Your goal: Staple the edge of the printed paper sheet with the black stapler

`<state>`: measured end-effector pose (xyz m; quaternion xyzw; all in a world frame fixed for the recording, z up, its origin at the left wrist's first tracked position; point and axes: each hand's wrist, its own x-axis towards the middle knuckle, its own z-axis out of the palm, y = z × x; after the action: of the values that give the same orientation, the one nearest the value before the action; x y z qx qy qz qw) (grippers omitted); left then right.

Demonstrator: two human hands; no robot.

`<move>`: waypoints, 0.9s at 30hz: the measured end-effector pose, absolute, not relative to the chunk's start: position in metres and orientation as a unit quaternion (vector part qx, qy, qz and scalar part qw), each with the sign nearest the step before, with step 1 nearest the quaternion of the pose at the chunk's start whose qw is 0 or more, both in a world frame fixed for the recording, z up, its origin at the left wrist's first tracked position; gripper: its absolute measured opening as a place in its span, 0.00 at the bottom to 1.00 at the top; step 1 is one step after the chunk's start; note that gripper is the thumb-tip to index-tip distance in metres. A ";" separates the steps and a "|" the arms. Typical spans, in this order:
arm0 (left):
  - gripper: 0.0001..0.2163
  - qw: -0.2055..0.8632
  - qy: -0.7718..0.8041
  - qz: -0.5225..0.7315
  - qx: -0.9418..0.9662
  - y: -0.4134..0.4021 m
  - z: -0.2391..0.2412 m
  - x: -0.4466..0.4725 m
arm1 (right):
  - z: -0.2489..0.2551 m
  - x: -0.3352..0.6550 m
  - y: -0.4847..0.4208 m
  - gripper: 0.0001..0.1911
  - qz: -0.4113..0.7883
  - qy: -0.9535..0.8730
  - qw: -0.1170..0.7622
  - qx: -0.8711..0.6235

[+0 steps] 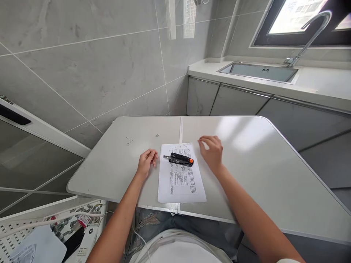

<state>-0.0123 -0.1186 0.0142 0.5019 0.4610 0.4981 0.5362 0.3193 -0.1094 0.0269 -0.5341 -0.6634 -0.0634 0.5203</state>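
Note:
A black stapler [181, 159] with an orange patch at its right end lies on a printed sheet of paper [181, 190]. From the stapler's left end juts a narrow metal piece. Just left of the paper, my left hand [148, 160] rests near the table with its fingers curled together; whatever they hold, if anything, is hidden. My right hand [211, 150] is beyond the paper's upper right corner, thumb and forefinger meeting in a pinch. Anything between those fingertips is too small to make out. Neither hand touches the stapler.
A small grey piece [157, 135] and scattered tiny bits [129, 141] lie on the white folding table [246, 175]. At lower left, a white basket [19, 228] holds papers and many small grey pieces. A counter with a sink [257, 71] stands behind, at right.

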 end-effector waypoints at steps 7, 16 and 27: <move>0.09 0.179 0.572 0.400 0.694 -0.028 0.007 -0.010 | -0.014 0.378 -0.048 0.11 0.037 -0.609 0.354 -0.709; 0.14 0.190 0.546 0.387 0.719 0.000 -0.028 -0.007 | -0.019 0.364 -0.057 0.13 0.040 -0.624 0.391 -0.675; 0.12 0.081 0.564 0.326 0.754 -0.008 -0.024 -0.006 | 0.002 0.290 -0.118 0.22 0.195 -0.885 0.280 -0.317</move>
<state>-0.0061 -0.0084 -0.0242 0.7545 0.5641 0.3255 0.0811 0.2903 -0.1176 0.0021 -0.3166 -0.8850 0.1955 0.2798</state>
